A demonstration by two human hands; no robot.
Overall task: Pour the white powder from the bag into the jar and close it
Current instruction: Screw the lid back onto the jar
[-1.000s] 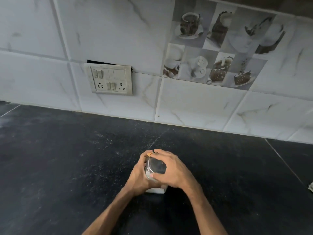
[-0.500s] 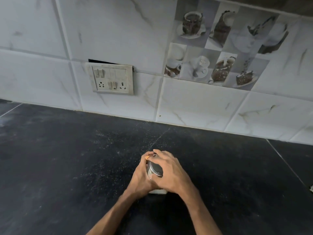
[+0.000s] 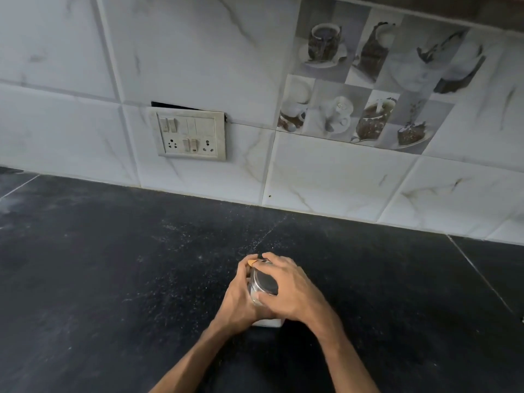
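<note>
Steel lid (image 3: 265, 282) lies directly beneath the right hand (image 3: 295, 290), whose grip curls round its rim. Below that grip the jar (image 3: 266, 322) stands on the desk (image 3: 113, 279), its long axis roughly upright. The left hand (image 3: 238, 296) holds the jar's side in its grip, so any twist should turn about that axis.

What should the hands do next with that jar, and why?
Probably the right hand should give the lid a small twist to tighten it, while the left hand steadies the jar. The shiny lid already sits on the jar, the right hand curls round it, and the left hand grips the jar's side. Whether it is fully tight cannot be seen.
</note>
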